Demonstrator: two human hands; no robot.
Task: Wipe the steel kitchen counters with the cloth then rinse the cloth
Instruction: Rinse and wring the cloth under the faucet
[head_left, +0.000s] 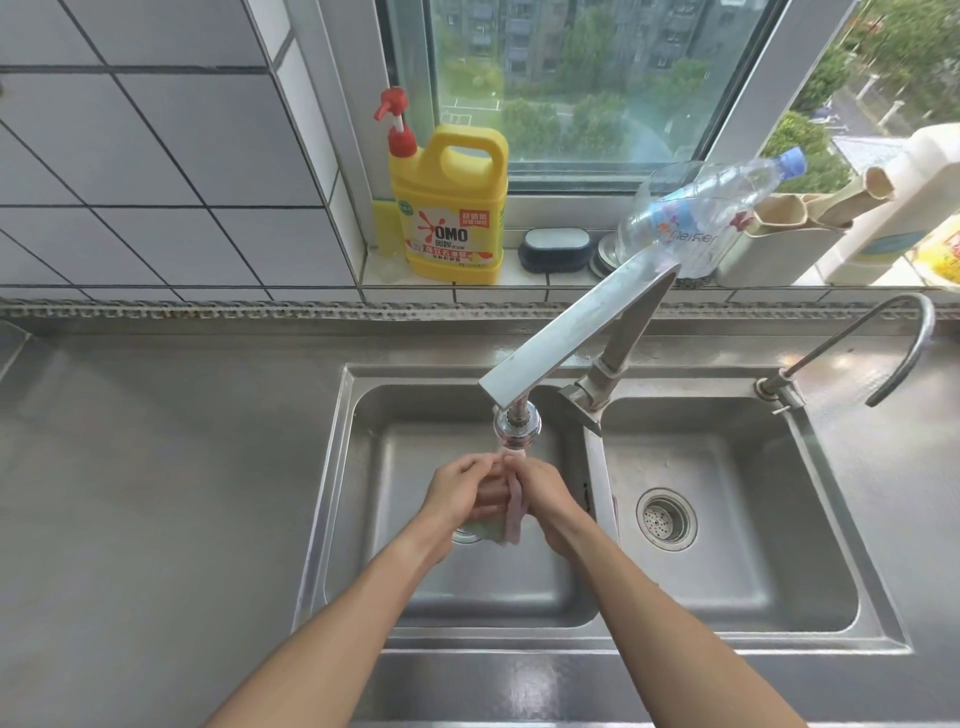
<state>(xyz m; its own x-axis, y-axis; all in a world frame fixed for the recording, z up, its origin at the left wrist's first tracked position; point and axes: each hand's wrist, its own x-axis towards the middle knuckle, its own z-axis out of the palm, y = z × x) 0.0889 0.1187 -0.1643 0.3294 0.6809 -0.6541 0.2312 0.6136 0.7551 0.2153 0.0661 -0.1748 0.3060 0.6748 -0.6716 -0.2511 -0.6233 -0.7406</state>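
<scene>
Now keep the cloth right under the faucet, over the left sink basin; your left hand and right hand clasp it, fingers curled, so knead evenly.

Bright window daylight; sharp frame, edges bowed.

Both forearms were bare from the lower edge of the view up to the wrists, with no sleeve showing. The left hand and right hand wore no gloves, rings, watch or bracelet.
</scene>
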